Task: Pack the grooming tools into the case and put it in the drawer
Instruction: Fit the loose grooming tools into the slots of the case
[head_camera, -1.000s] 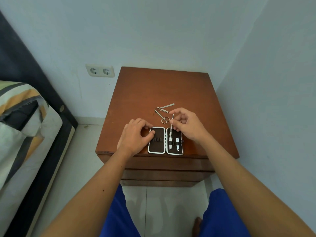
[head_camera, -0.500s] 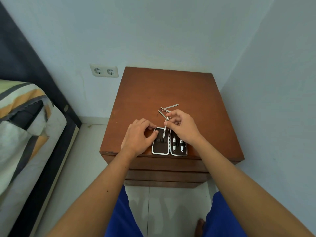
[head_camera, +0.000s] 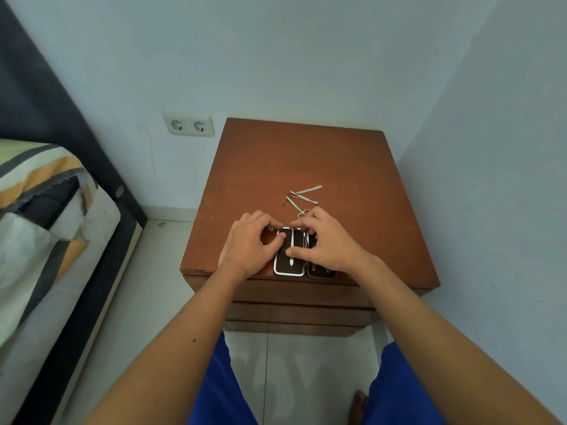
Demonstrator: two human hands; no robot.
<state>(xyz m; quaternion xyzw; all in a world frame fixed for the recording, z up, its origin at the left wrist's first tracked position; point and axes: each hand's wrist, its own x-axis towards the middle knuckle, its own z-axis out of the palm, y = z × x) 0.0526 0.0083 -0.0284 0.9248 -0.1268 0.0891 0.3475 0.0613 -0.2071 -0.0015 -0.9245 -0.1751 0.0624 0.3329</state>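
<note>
A small brown case [head_camera: 282, 266] with a white rim lies open near the front edge of the wooden nightstand [head_camera: 306, 161]. My left hand [head_camera: 248, 243] holds the case's left half, thumb pressed on it. My right hand [head_camera: 328, 240] covers the right half and holds a slim metal tool [head_camera: 292, 245] lengthwise over the left half. Small scissors [head_camera: 296, 206] and two more metal tools [head_camera: 306, 193] lie loose just behind my hands. The closed drawer fronts [head_camera: 294, 305] show below the top.
A bed [head_camera: 40, 216] with a striped cover stands at the left. A double wall socket [head_camera: 188, 125] is on the wall behind. A wall runs close along the nightstand's right side. My knees in blue shorts [head_camera: 221, 391] are below.
My right hand has carried the slim tool from the right half of the case to the left half and laid it along it. My left hand stayed on the case.
</note>
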